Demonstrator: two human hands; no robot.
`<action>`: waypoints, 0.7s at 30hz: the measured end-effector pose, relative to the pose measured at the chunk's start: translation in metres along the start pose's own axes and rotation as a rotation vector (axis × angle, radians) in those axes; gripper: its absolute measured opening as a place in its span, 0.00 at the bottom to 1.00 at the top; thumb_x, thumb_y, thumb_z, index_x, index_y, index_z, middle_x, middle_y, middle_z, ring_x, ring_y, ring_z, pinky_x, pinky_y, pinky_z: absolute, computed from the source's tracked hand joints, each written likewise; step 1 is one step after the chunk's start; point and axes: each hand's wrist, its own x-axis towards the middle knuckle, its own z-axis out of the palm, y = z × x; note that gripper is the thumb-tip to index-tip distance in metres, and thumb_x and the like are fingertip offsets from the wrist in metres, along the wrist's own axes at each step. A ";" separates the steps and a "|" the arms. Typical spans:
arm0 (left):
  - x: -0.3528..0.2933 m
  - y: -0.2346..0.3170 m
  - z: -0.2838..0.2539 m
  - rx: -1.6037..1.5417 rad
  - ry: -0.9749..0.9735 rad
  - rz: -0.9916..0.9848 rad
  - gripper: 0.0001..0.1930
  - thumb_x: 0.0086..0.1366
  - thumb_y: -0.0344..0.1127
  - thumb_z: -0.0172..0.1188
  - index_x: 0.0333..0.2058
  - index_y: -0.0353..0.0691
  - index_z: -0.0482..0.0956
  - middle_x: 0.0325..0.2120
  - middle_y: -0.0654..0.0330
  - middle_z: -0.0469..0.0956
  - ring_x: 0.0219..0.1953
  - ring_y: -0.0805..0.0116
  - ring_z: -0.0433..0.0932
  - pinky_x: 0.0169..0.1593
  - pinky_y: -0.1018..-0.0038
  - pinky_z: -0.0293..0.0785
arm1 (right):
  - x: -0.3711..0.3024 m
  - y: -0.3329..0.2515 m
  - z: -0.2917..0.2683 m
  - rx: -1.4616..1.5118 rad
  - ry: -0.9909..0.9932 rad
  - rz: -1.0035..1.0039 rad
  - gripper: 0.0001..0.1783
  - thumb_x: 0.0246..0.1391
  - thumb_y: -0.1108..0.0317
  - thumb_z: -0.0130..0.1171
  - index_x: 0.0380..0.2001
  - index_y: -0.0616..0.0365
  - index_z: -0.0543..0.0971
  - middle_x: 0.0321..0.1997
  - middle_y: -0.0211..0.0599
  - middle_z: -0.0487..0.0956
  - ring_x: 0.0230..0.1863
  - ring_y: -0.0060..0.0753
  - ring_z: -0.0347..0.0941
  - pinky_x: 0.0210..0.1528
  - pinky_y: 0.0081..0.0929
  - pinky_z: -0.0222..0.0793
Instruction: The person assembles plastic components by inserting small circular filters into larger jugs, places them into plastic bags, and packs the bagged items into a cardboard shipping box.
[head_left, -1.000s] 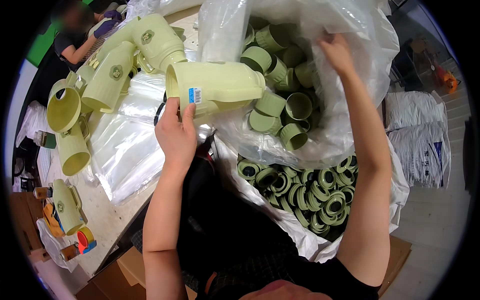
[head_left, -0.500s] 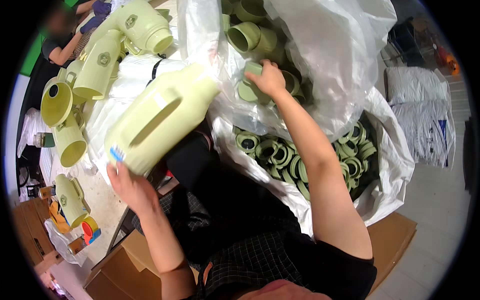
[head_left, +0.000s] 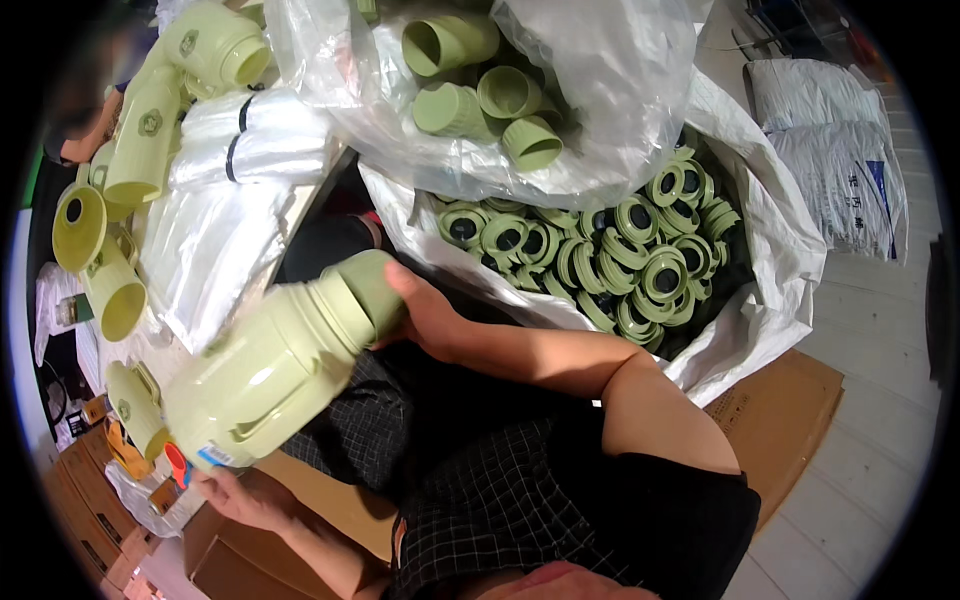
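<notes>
A pale green thermos jug [head_left: 265, 365] with a side handle lies tilted across my lap, its neck toward the upper right. My left hand [head_left: 245, 500] grips it at the base, by a blue-and-white sticker. In my right hand [head_left: 430, 312] is a darker green cup [head_left: 365, 290], which sits over the neck end of the jug. Whether the cup is seated on the neck or only touching, I cannot tell. Several similar cups [head_left: 450, 45] lie in a clear plastic bag [head_left: 610, 60] ahead of me.
A white sack [head_left: 780, 290] at the right holds several green ring-shaped lids [head_left: 665, 275]. On the table at left are more pale green jugs [head_left: 150, 130] and folded clear bags [head_left: 250, 140]. Cardboard [head_left: 790, 420] lies by my right side. Another person's arm [head_left: 95, 135] shows far left.
My right hand has come out of the plastic bag with a cup and brought it onto the jug's neck. The jug has moved lower and left. The view has also shifted.
</notes>
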 end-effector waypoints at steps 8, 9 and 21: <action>0.016 0.067 0.029 0.442 -0.402 0.463 0.16 0.64 0.31 0.64 0.47 0.26 0.76 0.42 0.52 0.80 0.42 0.65 0.76 0.51 0.67 0.73 | -0.078 -0.033 -0.061 -1.147 -0.607 -0.200 0.18 0.65 0.60 0.56 0.51 0.62 0.78 0.45 0.43 0.83 0.47 0.32 0.80 0.50 0.32 0.76; 0.020 0.083 0.053 0.437 -0.506 0.502 0.17 0.63 0.31 0.65 0.46 0.27 0.76 0.40 0.53 0.80 0.42 0.64 0.77 0.51 0.67 0.73 | -0.083 -0.046 -0.069 -1.100 -0.442 -0.193 0.15 0.63 0.65 0.59 0.48 0.64 0.79 0.43 0.44 0.84 0.46 0.30 0.81 0.50 0.30 0.76; 0.040 0.010 0.077 0.221 -0.531 0.019 0.18 0.54 0.34 0.73 0.24 0.37 0.68 0.24 0.64 0.68 0.28 0.72 0.65 0.32 0.73 0.60 | -0.145 -0.035 -0.419 -2.095 1.214 0.313 0.34 0.51 0.65 0.64 0.62 0.53 0.66 0.65 0.44 0.69 0.65 0.50 0.66 0.66 0.43 0.61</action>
